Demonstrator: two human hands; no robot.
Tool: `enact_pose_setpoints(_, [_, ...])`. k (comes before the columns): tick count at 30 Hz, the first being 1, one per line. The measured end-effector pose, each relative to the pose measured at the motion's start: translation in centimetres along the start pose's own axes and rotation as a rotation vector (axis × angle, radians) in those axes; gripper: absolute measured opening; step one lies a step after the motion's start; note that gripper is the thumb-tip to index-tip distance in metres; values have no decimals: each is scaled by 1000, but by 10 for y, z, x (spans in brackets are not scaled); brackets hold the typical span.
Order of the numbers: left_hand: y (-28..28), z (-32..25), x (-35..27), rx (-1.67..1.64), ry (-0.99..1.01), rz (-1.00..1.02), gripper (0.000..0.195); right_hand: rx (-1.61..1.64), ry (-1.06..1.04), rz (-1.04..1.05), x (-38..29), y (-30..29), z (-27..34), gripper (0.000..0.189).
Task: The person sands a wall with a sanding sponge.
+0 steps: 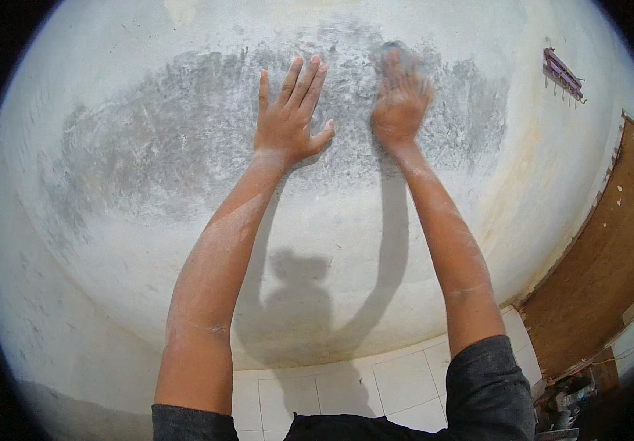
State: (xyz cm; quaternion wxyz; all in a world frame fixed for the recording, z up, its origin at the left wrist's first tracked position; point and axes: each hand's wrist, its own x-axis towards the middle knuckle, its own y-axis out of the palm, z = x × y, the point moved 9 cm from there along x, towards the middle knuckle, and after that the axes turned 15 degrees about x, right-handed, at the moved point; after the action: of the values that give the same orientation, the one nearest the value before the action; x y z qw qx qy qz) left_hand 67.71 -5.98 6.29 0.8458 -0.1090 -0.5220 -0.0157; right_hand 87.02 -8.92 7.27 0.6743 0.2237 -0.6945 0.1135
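Note:
In front of me, a white painted wall (317, 220) carries a broad, rough grey patch (195, 110) where the surface looks worn. My left hand (289, 116) is placed flat on this patch, fingers spread and nothing in it. To its right, my right hand (402, 105) is blurred by motion against the same patch. A dark grey pad or sheet (397, 46) shows at its fingertips; blur hides its exact kind and edges. Pale dust coats both forearms.
A purple hook rack (564, 76) hangs on the wall at the upper right. Below it stands a brown panel (598, 237) with chipped edges. Light floor tiles (344, 386) meet the wall's foot. Dark clutter (567, 399) lies at the lower right.

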Motion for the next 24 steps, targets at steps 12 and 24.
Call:
enact_pose_setpoints(12, [-1, 0, 0, 22, -6, 1, 96, -52, 145, -212, 16, -29, -58, 55])
enact_pose_setpoints(24, [-1, 0, -4, 5, -16, -37, 92, -77, 179, -117, 20, -35, -65, 56])
